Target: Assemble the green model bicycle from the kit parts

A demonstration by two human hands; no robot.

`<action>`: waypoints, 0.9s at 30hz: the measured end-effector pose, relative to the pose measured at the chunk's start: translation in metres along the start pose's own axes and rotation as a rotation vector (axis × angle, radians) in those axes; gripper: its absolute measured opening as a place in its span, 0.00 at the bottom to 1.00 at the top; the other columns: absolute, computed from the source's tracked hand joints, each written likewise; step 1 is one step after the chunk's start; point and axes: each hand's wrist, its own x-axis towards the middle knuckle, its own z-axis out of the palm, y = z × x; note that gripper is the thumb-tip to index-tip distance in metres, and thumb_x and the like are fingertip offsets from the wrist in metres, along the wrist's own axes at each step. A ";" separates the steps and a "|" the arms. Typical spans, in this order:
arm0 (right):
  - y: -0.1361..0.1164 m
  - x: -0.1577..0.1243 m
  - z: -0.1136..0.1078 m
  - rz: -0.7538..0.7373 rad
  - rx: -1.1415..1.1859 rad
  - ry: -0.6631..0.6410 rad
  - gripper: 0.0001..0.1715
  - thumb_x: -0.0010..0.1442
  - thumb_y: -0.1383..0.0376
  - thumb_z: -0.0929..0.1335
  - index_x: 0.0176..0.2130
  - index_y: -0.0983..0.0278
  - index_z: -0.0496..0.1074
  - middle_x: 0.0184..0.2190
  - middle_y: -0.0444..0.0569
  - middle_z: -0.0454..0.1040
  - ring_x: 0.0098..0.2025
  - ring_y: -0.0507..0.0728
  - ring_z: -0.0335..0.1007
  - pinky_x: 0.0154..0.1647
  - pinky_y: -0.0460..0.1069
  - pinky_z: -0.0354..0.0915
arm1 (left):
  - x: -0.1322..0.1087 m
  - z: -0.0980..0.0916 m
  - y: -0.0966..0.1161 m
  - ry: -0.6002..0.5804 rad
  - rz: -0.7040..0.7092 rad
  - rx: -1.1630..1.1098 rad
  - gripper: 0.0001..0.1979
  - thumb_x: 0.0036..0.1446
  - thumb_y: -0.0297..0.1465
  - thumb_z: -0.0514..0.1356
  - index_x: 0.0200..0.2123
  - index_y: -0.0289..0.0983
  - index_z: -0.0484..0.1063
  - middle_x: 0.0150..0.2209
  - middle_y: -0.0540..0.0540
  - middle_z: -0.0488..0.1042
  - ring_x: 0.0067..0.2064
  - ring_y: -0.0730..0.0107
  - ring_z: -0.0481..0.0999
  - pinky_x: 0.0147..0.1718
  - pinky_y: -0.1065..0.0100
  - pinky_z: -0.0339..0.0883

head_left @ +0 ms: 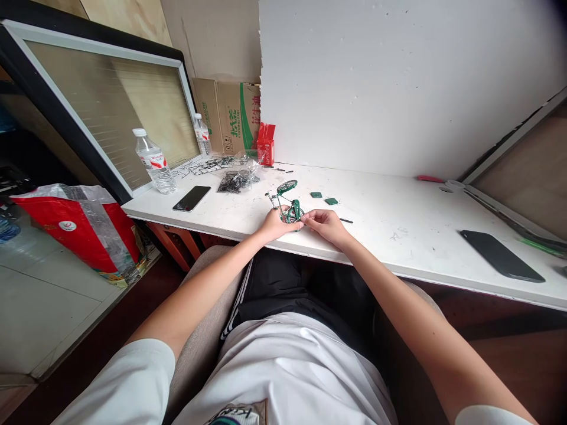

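A small green model bicycle is held just above the front edge of the white table, one of its wheels toward the wall and the other between my hands. My left hand is closed on the bicycle from the left, thumb stretched along its near side. My right hand pinches at the near wheel's right side; whether a small part sits between those fingertips is too small to tell. Two green square pieces lie on the table behind my right hand. A thin dark stick lies beside that hand.
To the left are a phone, a water bottle and a clear bag of black parts. A red box and a cardboard carton stand behind. Another dark phone lies at the right.
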 end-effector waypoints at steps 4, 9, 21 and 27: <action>-0.001 0.000 -0.001 0.000 -0.001 0.000 0.32 0.57 0.37 0.77 0.36 0.63 0.82 0.34 0.50 0.80 0.33 0.55 0.67 0.37 0.52 0.65 | 0.000 0.001 0.000 0.006 0.005 -0.005 0.26 0.47 0.39 0.78 0.46 0.36 0.77 0.42 0.43 0.84 0.43 0.62 0.81 0.41 0.66 0.71; 0.005 0.002 -0.002 0.003 0.017 -0.012 0.30 0.58 0.38 0.76 0.37 0.62 0.83 0.37 0.51 0.82 0.36 0.57 0.70 0.39 0.52 0.68 | -0.002 0.000 0.004 0.007 -0.014 0.005 0.25 0.47 0.39 0.78 0.44 0.37 0.77 0.41 0.44 0.83 0.41 0.64 0.80 0.40 0.66 0.71; 0.005 0.002 -0.003 0.010 0.029 -0.017 0.29 0.58 0.40 0.77 0.39 0.62 0.83 0.38 0.51 0.82 0.38 0.57 0.71 0.40 0.52 0.68 | -0.002 0.002 0.007 0.001 -0.005 -0.054 0.21 0.50 0.37 0.77 0.44 0.37 0.78 0.43 0.44 0.84 0.43 0.63 0.81 0.42 0.66 0.74; 0.002 0.000 -0.003 0.013 0.057 -0.027 0.28 0.58 0.40 0.77 0.38 0.62 0.82 0.37 0.51 0.81 0.37 0.56 0.70 0.39 0.51 0.68 | 0.000 0.003 0.003 0.020 -0.010 -0.067 0.20 0.50 0.37 0.76 0.44 0.37 0.78 0.40 0.45 0.83 0.41 0.64 0.81 0.38 0.68 0.73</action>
